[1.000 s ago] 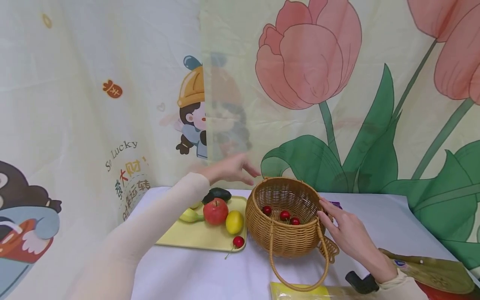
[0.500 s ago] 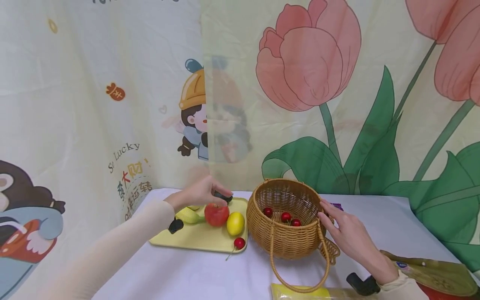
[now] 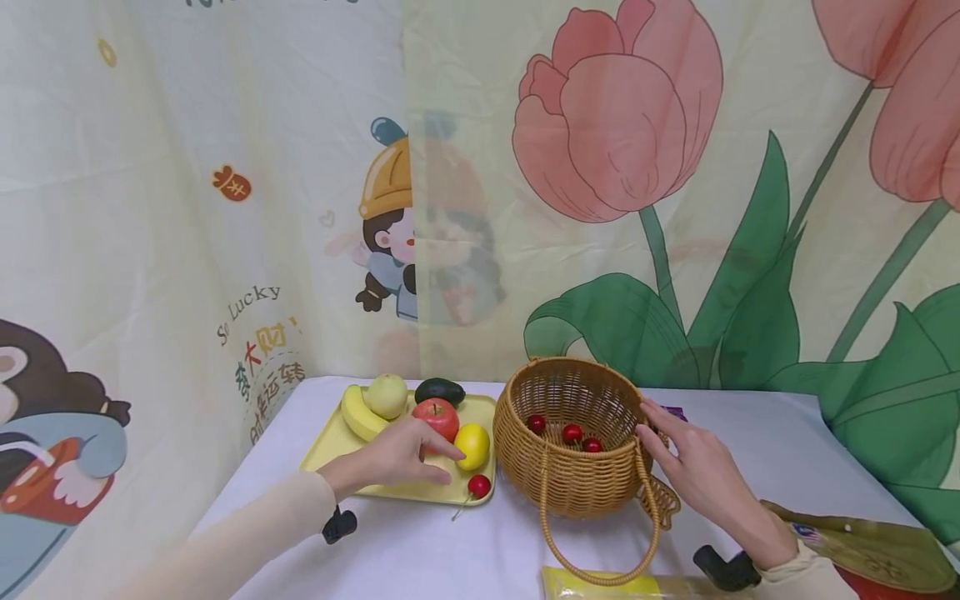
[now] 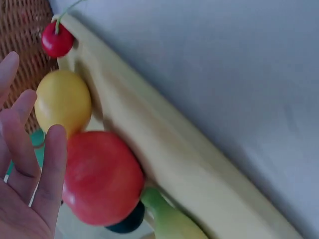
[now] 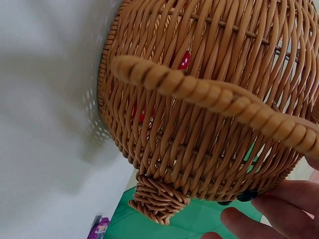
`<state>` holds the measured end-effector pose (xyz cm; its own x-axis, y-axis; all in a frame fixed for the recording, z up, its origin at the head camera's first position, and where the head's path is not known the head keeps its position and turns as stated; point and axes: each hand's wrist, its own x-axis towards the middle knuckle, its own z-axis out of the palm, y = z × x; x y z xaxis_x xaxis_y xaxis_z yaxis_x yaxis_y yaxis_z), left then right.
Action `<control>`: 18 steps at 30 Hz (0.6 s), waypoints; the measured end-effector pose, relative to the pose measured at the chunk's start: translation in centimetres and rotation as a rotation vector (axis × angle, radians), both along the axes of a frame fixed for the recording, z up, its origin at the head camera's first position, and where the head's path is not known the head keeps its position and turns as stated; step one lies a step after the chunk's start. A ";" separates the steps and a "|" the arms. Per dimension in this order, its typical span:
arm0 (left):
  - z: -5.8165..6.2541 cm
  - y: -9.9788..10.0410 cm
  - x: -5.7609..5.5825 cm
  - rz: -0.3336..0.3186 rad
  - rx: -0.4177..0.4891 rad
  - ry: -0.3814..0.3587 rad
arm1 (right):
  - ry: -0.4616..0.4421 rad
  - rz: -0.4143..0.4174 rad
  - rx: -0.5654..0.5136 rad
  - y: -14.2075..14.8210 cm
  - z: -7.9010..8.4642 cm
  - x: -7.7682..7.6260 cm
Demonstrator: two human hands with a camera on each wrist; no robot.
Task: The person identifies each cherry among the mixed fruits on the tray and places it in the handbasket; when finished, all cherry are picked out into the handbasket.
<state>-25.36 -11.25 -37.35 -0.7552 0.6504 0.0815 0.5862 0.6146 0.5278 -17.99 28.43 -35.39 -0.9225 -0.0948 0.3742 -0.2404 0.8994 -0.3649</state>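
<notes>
My left hand [image 3: 405,454] hovers over the front of a pale yellow tray [image 3: 322,454], fingers spread and holding nothing. Its fingertips are close to a lemon [image 3: 472,447]. At the tray's near right corner lies a cherry [image 3: 478,487] with a green stem. Behind the hand are a red apple [image 3: 437,417], a banana [image 3: 360,414], a pale green round fruit [image 3: 387,396] and a dark oval fruit [image 3: 440,391]. My right hand [image 3: 697,471] rests fairly straight fingers on the right rim of a wicker basket [image 3: 562,479]. Three cherries [image 3: 572,433] lie inside it.
The basket's handle [image 3: 551,546] hangs down at its front. A yellow-ended packet [image 3: 600,583] lies at the near edge, and an olive-green bag [image 3: 870,542] at the right. A purple wrapper [image 3: 673,412] sits behind the basket. Printed curtains surround the white table.
My left hand moved from beside the basket's rim leftward over the tray, then down and nearer, toward the lemon and the cherry. The right hand has stayed at the basket's rim.
</notes>
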 end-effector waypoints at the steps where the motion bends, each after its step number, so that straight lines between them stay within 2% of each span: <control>1: -0.2 0.2 0.2 0.003 0.000 0.000 | 0.002 0.001 0.000 0.0 0.0 0.0; 11: -2.0 2.5 0.5 -0.042 -0.033 0.054 | 0.011 0.006 0.002 -0.1 0.1 0.2; 18: -2.5 3.5 0.6 -0.037 -0.098 0.090 | 0.022 0.010 0.004 -0.1 0.1 0.2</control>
